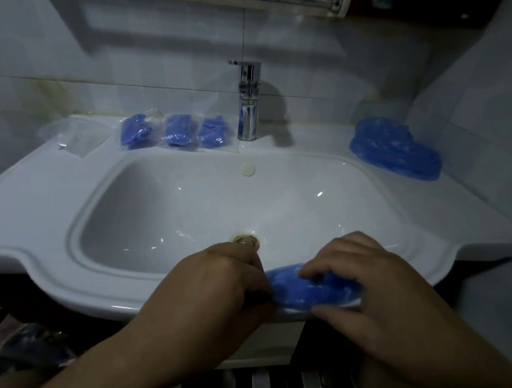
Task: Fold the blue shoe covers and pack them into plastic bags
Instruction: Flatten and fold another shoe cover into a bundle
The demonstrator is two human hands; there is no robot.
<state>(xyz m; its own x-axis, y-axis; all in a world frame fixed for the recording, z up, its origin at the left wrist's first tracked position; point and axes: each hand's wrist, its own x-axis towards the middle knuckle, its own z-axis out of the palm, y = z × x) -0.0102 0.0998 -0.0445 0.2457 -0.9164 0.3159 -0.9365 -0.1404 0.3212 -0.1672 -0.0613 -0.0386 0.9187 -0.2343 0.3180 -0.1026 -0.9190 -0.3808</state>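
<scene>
we pinch it at both ends, left hand (217, 280) and right hand (373, 294), fingers curled | crinkly thin blue shoe cover (304, 290), flattened oval | glossy white sink rim (80, 289)

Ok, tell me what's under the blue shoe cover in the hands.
The shoe cover lies on the white front rim of the sink. The left hand and right hand grip its ends, so whatever sits beneath their fingers is hidden.

Three packed bags (136, 132) (177, 130) (213, 132), one loose pile of covers (395, 150), one cover (301, 288), two hands (216, 284) (374, 288).
</scene>
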